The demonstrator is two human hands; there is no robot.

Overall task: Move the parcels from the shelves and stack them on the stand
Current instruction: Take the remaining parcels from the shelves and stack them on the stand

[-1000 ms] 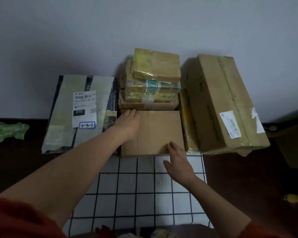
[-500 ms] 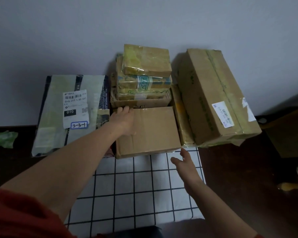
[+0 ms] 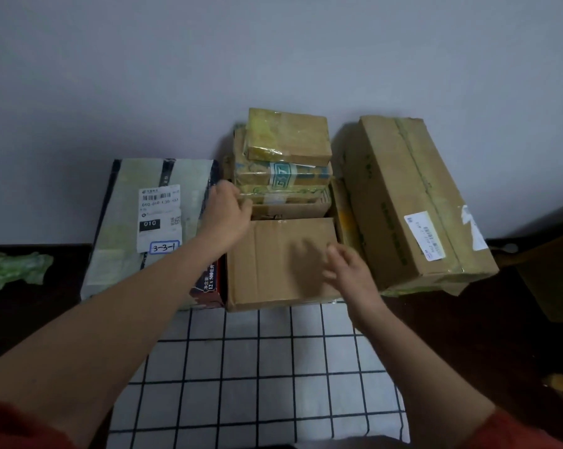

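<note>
A plain brown parcel lies flat at the back of the stand, on its white cloth with a black grid. Behind it rises a stack of taped yellowish parcels against the wall. My left hand rests at the left side of that stack, its fingers curled against one of the lower parcels; whether it grips the parcel is unclear. My right hand hovers blurred over the brown parcel's right part, fingers apart, holding nothing.
A large taped box with a label marked 3-3-1 stands at the left. A long brown carton lies at the right, tilted. A green bag lies on the dark floor at far left.
My left hand moved from the brown parcel's top up to the left side of the stack. My right hand rose from the cloth to above the brown parcel.
</note>
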